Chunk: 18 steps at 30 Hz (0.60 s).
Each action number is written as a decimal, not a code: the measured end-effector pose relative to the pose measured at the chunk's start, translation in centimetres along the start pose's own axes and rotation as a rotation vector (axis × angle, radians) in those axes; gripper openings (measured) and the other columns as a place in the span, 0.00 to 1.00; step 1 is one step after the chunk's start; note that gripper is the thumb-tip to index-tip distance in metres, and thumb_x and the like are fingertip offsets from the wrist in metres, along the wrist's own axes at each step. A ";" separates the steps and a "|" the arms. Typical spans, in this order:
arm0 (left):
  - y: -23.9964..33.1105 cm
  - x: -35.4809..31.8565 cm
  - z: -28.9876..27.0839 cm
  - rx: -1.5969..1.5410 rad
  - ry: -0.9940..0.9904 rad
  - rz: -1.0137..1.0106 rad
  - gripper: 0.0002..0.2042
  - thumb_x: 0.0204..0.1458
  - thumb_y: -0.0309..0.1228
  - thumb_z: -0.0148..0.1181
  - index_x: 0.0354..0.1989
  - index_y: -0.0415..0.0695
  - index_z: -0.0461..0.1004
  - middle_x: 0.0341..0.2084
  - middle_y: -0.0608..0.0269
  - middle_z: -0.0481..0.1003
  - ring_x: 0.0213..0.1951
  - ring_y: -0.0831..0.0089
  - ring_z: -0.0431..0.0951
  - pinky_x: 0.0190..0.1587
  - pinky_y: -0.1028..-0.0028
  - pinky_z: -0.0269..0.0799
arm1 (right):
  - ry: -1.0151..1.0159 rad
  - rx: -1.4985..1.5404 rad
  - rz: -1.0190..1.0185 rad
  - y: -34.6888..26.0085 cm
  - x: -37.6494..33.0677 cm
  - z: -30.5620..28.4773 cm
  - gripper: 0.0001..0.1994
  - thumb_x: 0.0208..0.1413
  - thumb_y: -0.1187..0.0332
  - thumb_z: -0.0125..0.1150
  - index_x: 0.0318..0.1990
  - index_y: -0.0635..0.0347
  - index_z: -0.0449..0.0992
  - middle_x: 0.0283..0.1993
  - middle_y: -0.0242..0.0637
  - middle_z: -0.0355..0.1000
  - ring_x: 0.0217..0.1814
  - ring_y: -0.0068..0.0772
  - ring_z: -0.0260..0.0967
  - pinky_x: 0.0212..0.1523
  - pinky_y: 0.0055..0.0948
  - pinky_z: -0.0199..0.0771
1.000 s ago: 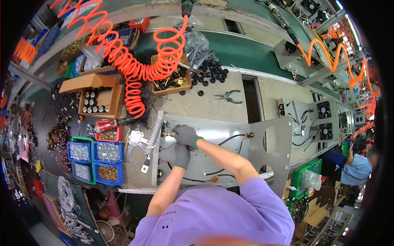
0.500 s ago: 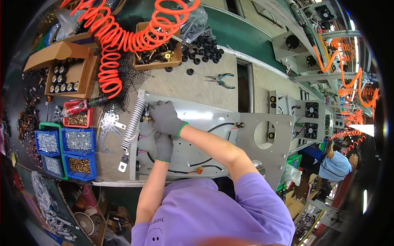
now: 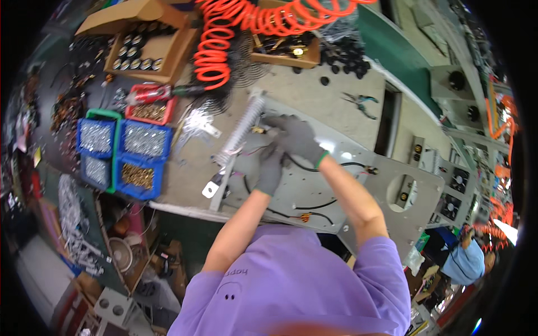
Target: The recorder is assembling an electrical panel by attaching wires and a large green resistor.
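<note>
Both my hands wear grey gloves and meet over a grey sheet-metal panel [image 3: 305,187], close to its left edge. My right hand [image 3: 298,137] is closed, its fingers curled beside a small brass fitting [image 3: 259,129]. Below it my left hand [image 3: 271,168] is closed too, fingertips pressed up against the right hand near a thin pink wire. What the fingers hold is hidden and blurred. A coiled metal spring [image 3: 245,124] runs along the panel's left flange, with a flat metal tab [image 3: 210,189] at its lower end. Black cables [image 3: 314,207] lie across the panel.
Left stand blue bins [image 3: 137,179] of screws and a red bin with a red power tool [image 3: 148,95] on it. Farther back are cardboard boxes [image 3: 168,61] of parts, an orange coiled hose [image 3: 212,50] and pliers [image 3: 361,103]. A co-worker [image 3: 464,262] is at the far right.
The whole view has turned, so the bench appears farther right and higher. My hands have drawn slightly away from the spring, showing more of the brass fitting; they stay together.
</note>
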State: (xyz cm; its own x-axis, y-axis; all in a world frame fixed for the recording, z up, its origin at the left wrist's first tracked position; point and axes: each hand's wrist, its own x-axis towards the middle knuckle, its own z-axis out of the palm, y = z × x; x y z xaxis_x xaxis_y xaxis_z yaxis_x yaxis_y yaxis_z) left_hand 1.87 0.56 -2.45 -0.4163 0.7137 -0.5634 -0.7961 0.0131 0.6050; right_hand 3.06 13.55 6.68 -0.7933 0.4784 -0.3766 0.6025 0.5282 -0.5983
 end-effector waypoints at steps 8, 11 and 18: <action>2.5 -0.6 1.5 -0.028 -0.041 0.010 0.08 0.58 0.29 0.47 0.32 0.38 0.71 0.22 0.65 0.71 0.17 0.81 0.65 0.21 0.79 0.62 | -0.251 0.091 -0.086 2.1 4.2 0.8 0.18 0.50 0.56 0.53 0.47 0.51 0.75 0.43 0.42 0.74 0.44 0.43 0.71 0.46 0.32 0.68; 2.5 -0.8 1.7 -0.028 -0.034 0.004 0.08 0.57 0.28 0.47 0.32 0.38 0.71 0.21 0.65 0.71 0.17 0.81 0.65 0.21 0.79 0.62 | -0.356 0.226 -0.039 2.6 4.7 1.0 0.19 0.48 0.57 0.55 0.46 0.55 0.75 0.42 0.43 0.74 0.44 0.43 0.70 0.47 0.32 0.67; 1.0 -0.4 0.1 -0.110 0.004 -0.005 0.07 0.55 0.27 0.47 0.32 0.38 0.70 0.19 0.64 0.68 0.17 0.78 0.65 0.20 0.77 0.63 | -0.053 -0.290 -0.064 -2.7 1.9 0.7 0.16 0.48 0.58 0.54 0.42 0.52 0.77 0.41 0.39 0.74 0.44 0.41 0.70 0.44 0.38 0.68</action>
State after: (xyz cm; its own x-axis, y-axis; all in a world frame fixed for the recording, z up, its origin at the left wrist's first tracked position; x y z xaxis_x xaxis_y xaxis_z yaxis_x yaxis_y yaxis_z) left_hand 1.29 0.36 -1.61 -0.4140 0.7107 -0.5687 -0.8416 -0.0609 0.5366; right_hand -0.15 12.49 7.07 -0.8293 0.4043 -0.3857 0.5449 0.7383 -0.3975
